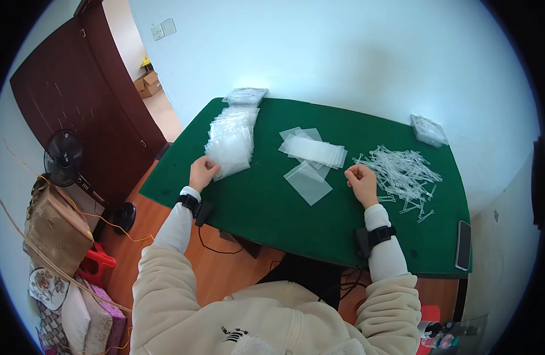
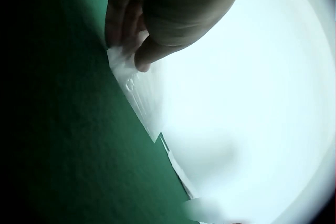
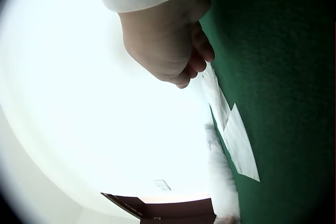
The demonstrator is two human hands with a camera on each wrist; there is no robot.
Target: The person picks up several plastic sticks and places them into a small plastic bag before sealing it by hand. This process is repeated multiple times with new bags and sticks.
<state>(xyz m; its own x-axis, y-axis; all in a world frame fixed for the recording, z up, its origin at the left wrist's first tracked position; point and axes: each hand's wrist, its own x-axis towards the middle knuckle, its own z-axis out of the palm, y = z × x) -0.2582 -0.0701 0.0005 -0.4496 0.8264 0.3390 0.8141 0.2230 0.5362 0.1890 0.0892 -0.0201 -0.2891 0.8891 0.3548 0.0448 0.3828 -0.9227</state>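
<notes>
At the left of the green table, my left hand [image 1: 203, 173] is at the near corner of a long overlapping row of filled clear plastic bags [image 1: 231, 142]. In the left wrist view its thumb and fingers pinch the edge of a clear bag [image 2: 137, 90]. My right hand [image 1: 361, 182] is over the table with its fingers loosely curled, and nothing shows in it. It lies between flat empty zip bags [image 1: 314, 151] in the middle and a loose heap of thin clear plastic sticks with looped ends [image 1: 399, 171] at the right. One flat bag [image 1: 309, 183] lies nearest me.
Packed bundles stand by the wall at the back left [image 1: 246, 96] and back right [image 1: 429, 130]. A phone [image 1: 463, 245] lies at the table's right edge. A black fan [image 1: 64, 157] and cardboard box [image 1: 56, 222] are on the left, beside the dark door [image 1: 77, 83].
</notes>
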